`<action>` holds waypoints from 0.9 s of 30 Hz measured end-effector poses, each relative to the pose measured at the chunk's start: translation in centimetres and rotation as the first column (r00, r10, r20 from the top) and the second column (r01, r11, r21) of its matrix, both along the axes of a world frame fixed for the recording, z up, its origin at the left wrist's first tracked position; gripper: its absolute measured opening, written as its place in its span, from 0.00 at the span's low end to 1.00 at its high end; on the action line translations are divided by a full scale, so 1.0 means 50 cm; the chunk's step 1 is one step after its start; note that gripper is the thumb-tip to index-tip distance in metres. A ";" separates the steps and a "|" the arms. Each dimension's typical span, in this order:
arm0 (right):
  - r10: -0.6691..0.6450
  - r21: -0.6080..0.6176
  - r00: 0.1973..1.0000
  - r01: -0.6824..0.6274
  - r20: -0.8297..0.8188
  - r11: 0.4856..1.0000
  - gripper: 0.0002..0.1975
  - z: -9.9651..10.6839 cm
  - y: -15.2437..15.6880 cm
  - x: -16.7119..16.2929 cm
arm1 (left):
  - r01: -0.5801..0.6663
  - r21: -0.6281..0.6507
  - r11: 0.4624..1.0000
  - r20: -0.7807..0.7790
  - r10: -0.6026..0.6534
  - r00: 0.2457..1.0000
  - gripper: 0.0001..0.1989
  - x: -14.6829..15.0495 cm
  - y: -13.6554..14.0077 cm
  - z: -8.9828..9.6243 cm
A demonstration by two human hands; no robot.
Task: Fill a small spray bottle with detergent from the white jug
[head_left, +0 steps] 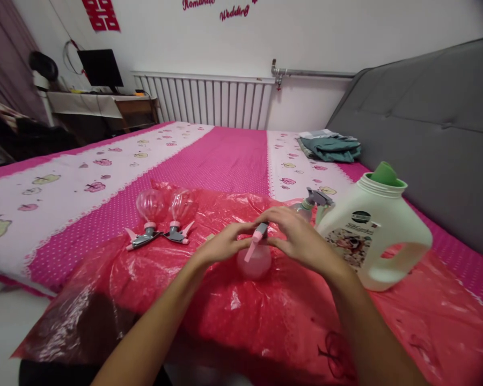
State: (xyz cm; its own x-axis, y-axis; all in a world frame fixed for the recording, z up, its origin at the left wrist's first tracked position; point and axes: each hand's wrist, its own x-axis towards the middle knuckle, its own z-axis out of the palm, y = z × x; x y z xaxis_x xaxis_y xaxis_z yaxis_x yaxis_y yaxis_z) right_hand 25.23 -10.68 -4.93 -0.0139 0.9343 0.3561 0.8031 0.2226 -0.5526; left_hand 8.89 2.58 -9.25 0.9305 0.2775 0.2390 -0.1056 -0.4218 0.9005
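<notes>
— Fingers first: what did they have?
— Both sets were curled narrow around the grey-and-pink trigger head of a small spray bottle (254, 256). The left hand (221, 244) pinched it from the left, the right hand (295, 236) capped it from the right.
— Which way did it point?
— Upright, long axis vertical, its pink trigger slanting down to the near left. It stood near the middle of the red plastic sheet (265, 321).
— What was in it?
— It looked pale pink; I couldn't tell whether any liquid was inside.
— Other containers?
— Two clear spray bottles (165, 214) lay to the left, heads toward the near side, seemingly empty. A large white jug (376, 236) stood just right, green cap (384, 174) tilted in its mouth; another sprayer (316, 201) sat beside it.
— And beyond?
— A pink bedspread (221, 155), folded clothes (330, 147) far right, a grey headboard (426, 118), a white radiator (203, 99) on the far wall.
</notes>
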 end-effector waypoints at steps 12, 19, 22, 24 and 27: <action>-0.162 -0.178 0.986 0.155 -0.028 0.972 0.09 -0.008 0.016 -0.021 | -0.074 -0.058 0.996 -0.056 0.071 0.996 0.23 -0.022 -0.001 -0.032; -0.393 -0.201 0.919 0.392 0.037 0.898 0.06 -0.009 0.014 -0.053 | -0.065 -0.104 0.992 -0.012 0.064 0.998 0.38 -0.022 0.028 -0.062; -0.452 -0.168 0.890 0.455 0.059 0.874 0.07 -0.014 0.009 -0.060 | -0.050 -0.187 0.981 0.008 0.053 0.999 0.42 -0.031 0.029 -0.049; -0.485 -0.145 0.872 0.489 0.067 0.860 0.08 -0.018 0.007 -0.064 | -0.043 -0.233 0.971 0.031 0.051 0.998 0.41 -0.044 0.026 -0.031; -0.514 -0.129 0.856 0.517 0.054 0.846 0.11 -0.022 0.006 -0.071 | -0.140 -0.204 0.969 0.075 0.158 0.985 0.37 -0.064 0.011 -0.005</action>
State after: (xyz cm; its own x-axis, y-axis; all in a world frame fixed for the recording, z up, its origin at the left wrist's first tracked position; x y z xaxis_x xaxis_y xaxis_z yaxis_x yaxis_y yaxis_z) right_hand 21.67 -10.36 -6.05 0.4781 0.8472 0.2316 0.7913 -0.3010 -0.5322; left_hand 5.67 3.13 -9.51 0.8523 0.4614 0.2463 -0.1389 -0.2544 0.9571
